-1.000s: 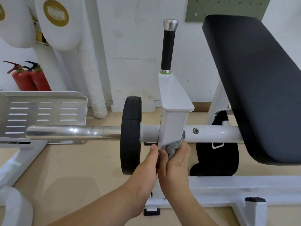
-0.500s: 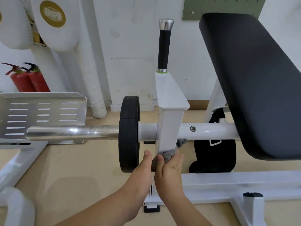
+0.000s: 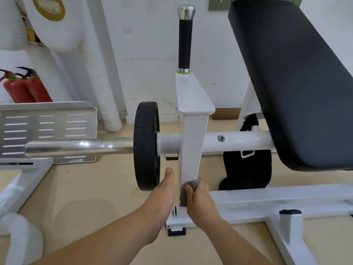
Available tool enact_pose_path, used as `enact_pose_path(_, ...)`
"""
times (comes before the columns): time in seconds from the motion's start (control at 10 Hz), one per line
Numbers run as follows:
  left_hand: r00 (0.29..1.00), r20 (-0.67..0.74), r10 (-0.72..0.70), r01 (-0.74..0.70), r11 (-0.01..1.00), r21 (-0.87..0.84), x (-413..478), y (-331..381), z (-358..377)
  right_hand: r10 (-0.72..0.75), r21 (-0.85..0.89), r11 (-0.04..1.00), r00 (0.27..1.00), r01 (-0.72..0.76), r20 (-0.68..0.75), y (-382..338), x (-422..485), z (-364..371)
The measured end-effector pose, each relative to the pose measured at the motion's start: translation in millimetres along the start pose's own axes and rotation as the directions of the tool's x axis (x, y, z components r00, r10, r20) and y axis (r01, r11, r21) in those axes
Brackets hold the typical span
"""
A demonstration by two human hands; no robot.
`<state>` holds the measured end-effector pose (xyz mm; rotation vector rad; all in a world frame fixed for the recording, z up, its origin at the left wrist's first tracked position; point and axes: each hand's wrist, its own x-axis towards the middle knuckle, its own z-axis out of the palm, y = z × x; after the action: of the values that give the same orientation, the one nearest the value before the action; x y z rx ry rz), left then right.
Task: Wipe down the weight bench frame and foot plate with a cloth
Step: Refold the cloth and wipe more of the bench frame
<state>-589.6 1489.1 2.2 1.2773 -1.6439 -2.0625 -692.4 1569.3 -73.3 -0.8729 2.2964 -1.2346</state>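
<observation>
Nearest, at six o'clock: two bare forearms reaching up into view. Right hand [image 3: 200,199] closed around a bunched grey cloth [image 3: 192,185], pressing it to the lower end of the white upright post [image 3: 193,146], just above the base. Left hand [image 3: 162,192] at about seven o'clock of the post, thumb raised, palm apparently laid on the post's far flank beside the black weight plate [image 3: 146,146]; fingers hidden, so cannot tell what, if anything, is gripped.

Cloth likely soft and light, easily wadded to wrap a corner (best held bunched in the palm, as here). Frame painted steel, rigid and probably slick, unlikely to shift under rubbing; bracing on the post itself seems sensible.

Further out, at three to four o'clock: white base rail [image 3: 286,196] running right. At nine o'clock: chrome sleeve [image 3: 80,147] jutting left from the plate, and behind it the slotted metal foot plate [image 3: 47,131], well apart from the cloth and judged not yet reached. At two o'clock: black bench pad [image 3: 296,83]. At twelve: black-gripped handle [image 3: 184,43] topping the post.

Farthest, against the wall at ten o'clock: red fire extinguishers [image 3: 24,88]; at eleven, white padding with a round gold emblem [image 3: 50,7], lettering too blurred to read. No other writing legible.
</observation>
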Motion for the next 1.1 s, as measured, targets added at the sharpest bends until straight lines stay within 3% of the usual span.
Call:
enact_pose_path(0.1,0.999,-0.032,-0.042,0.044,0.997,0.059,-23,10,7,0.024,0.024,0.999,0.999,-0.024,0.034,-9,-3,-22)
enact_pose_path(0.2,0.996,-0.037,0.079,-0.072,0.983,0.171,-34,11,9,-0.16,-0.081,0.985,0.981,0.152,-0.109,-52,-24,-49)
enact_pose_path(0.3,0.992,0.088,0.092,-0.096,0.995,0.04,-46,21,16,-0.239,-0.022,0.971,0.971,0.239,-0.009,-71,-43,-65)
enact_pose_path(0.4,0.99,0.134,0.052,-0.038,0.994,-0.107,-49,27,23,-0.199,0.199,0.97,0.926,0.139,0.322,-78,-53,-71)
enact_pose_path(0.5,0.999,0.036,0.038,-0.035,0.997,-0.072,-48,33,18,-0.13,0.392,0.917,0.876,-0.072,0.464,-90,-54,-90)
enact_pose_path(0.6,0.986,-0.096,0.134,-0.122,0.984,0.128,-51,38,14,-0.098,0.464,0.886,0.971,-0.015,0.218,-92,-51,-99)
enact_pose_path(0.7,0.892,-0.297,0.34,-0.3,0.938,0.174,-64,49,18,-0.012,0.416,0.902,0.971,0.114,-0.24,-89,-49,-99)
enact_pose_path(0.8,0.733,-0.373,0.568,-0.57,0.813,0.119,-74,69,34,0.034,0.381,0.921,0.962,0.076,-0.273,-83,-46,-95)
enact_pose_path(0.9,0.701,-0.288,0.653,-0.677,0.735,0.02,-69,87,59,0.074,0.418,0.908,0.972,0.026,-0.221,-76,-44,-88)
enact_pose_path(1.0,0.737,-0.209,0.643,-0.669,0.737,-0.096,-58,82,77,0.12,0.446,0.895,0.972,-0.019,-0.2,-73,-44,-91)
enact_pose_path(1.1,0.807,-0.179,0.562,-0.584,0.805,-0.102,-44,63,76,0.162,0.507,0.861,0.968,-0.044,-0.191,-74,-44,-96)
